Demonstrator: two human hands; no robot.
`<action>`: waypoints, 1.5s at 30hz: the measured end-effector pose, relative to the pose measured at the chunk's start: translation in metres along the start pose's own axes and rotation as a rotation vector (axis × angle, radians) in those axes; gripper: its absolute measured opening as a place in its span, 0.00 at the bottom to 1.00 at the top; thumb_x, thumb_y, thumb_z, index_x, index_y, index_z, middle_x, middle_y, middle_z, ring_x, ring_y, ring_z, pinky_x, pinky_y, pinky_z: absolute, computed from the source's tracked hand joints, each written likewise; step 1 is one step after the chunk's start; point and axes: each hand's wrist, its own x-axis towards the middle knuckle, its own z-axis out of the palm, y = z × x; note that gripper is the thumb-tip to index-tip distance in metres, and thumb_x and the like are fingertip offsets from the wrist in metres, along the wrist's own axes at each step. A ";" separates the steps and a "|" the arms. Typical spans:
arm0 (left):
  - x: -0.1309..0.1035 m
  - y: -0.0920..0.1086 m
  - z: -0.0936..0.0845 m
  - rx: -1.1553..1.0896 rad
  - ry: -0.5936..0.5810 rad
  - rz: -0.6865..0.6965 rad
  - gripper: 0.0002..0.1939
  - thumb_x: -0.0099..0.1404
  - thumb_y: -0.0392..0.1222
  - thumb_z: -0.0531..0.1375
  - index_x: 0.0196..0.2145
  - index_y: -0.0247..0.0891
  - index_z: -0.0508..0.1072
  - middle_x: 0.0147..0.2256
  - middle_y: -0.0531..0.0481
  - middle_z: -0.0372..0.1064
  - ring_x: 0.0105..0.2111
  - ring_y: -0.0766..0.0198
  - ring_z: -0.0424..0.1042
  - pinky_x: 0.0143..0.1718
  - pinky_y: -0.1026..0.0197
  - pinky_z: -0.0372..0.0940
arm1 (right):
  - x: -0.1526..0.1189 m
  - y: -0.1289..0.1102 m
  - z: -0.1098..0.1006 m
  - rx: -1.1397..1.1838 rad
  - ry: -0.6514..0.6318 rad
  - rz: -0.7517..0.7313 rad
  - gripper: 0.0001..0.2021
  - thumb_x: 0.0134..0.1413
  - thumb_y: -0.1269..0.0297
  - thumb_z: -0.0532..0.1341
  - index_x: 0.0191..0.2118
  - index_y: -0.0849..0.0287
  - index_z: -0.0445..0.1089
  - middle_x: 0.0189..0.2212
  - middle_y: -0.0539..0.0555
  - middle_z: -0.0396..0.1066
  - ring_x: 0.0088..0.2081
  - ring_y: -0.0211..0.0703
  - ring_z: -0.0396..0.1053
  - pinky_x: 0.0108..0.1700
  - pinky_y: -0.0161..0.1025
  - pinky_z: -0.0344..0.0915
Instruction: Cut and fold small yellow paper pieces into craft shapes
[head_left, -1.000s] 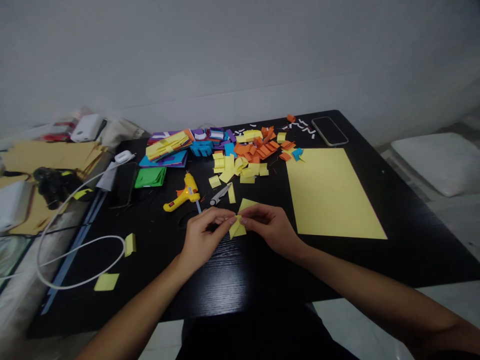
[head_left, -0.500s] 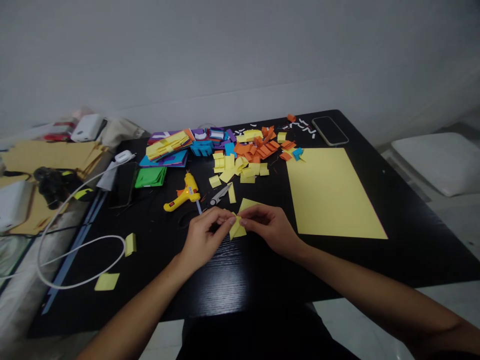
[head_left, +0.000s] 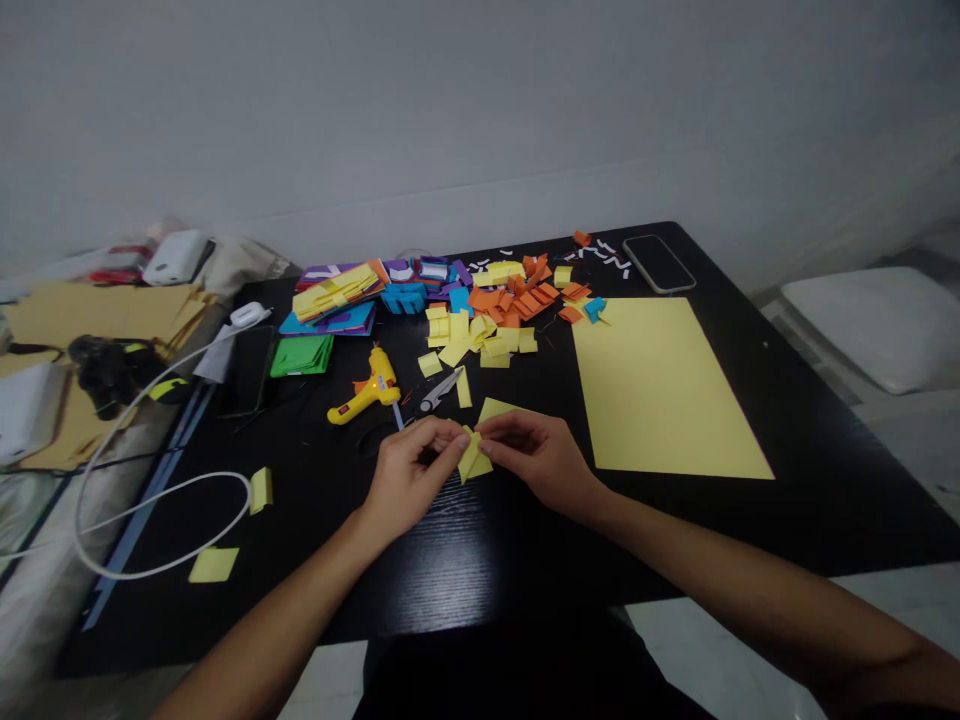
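Note:
Between my two hands is a small piece of yellow paper point(head_left: 472, 458), partly folded, with a slanting flap showing. My left hand point(head_left: 412, 468) pinches its left side between thumb and fingers. From the other side, my right hand point(head_left: 541, 462) grips its upper right edge, fingertips nearly meeting those of the left. Another yellow sheet point(head_left: 504, 407) pokes out behind my right fingers. Just beyond my left hand lie scissors point(head_left: 441, 390), their handles partly hidden, and a narrow yellow strip point(head_left: 463, 387) beside the blades.
A yellow glue gun point(head_left: 367, 390) lies left of the scissors. Behind are folded yellow pieces point(head_left: 487, 340), orange pieces point(head_left: 517, 298) and a green stack point(head_left: 301, 355). A large yellow sheet point(head_left: 667, 390) and a phone point(head_left: 660, 264) are at right. A white cable point(head_left: 161, 480) loops at left.
Almost nothing differs. The fingertips of my right hand have shifted very slightly left on the yellow paper, and its flap shows a little more.

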 end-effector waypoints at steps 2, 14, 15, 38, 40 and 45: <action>0.000 0.000 0.000 0.004 0.007 -0.006 0.07 0.69 0.41 0.62 0.34 0.37 0.78 0.29 0.51 0.75 0.27 0.67 0.71 0.30 0.66 0.67 | 0.000 0.001 0.000 0.004 0.002 -0.002 0.10 0.52 0.61 0.72 0.40 0.56 0.80 0.37 0.53 0.82 0.39 0.43 0.79 0.47 0.42 0.76; -0.001 0.000 0.001 -0.021 0.029 0.003 0.06 0.68 0.40 0.63 0.33 0.37 0.78 0.28 0.52 0.75 0.26 0.68 0.71 0.29 0.66 0.67 | -0.001 -0.003 0.001 -0.146 -0.022 0.049 0.08 0.53 0.60 0.69 0.33 0.59 0.77 0.28 0.51 0.76 0.30 0.40 0.74 0.36 0.39 0.74; -0.001 0.000 0.001 -0.019 0.033 0.007 0.06 0.68 0.40 0.63 0.33 0.37 0.78 0.28 0.52 0.75 0.26 0.68 0.71 0.29 0.66 0.67 | -0.001 -0.003 0.001 -0.150 -0.023 0.050 0.08 0.53 0.60 0.68 0.33 0.59 0.77 0.28 0.51 0.76 0.29 0.40 0.73 0.35 0.39 0.75; -0.001 -0.002 0.003 -0.073 -0.006 -0.057 0.08 0.70 0.44 0.62 0.36 0.38 0.78 0.30 0.51 0.77 0.26 0.66 0.71 0.28 0.65 0.66 | -0.001 -0.003 0.001 -0.093 0.007 -0.042 0.12 0.54 0.57 0.70 0.42 0.55 0.79 0.36 0.53 0.81 0.38 0.44 0.78 0.42 0.40 0.74; 0.000 -0.002 0.003 -0.049 -0.009 -0.032 0.08 0.70 0.43 0.62 0.36 0.38 0.78 0.30 0.51 0.77 0.27 0.66 0.72 0.29 0.65 0.67 | -0.001 -0.003 0.001 -0.109 0.010 -0.064 0.11 0.55 0.57 0.70 0.43 0.54 0.80 0.38 0.54 0.81 0.41 0.45 0.78 0.44 0.42 0.74; -0.002 -0.004 0.002 0.003 -0.009 0.026 0.06 0.70 0.41 0.62 0.39 0.39 0.79 0.34 0.50 0.78 0.31 0.65 0.74 0.34 0.64 0.68 | -0.001 -0.002 0.000 -0.118 0.022 -0.089 0.07 0.55 0.60 0.70 0.39 0.53 0.82 0.37 0.52 0.82 0.41 0.45 0.79 0.48 0.44 0.75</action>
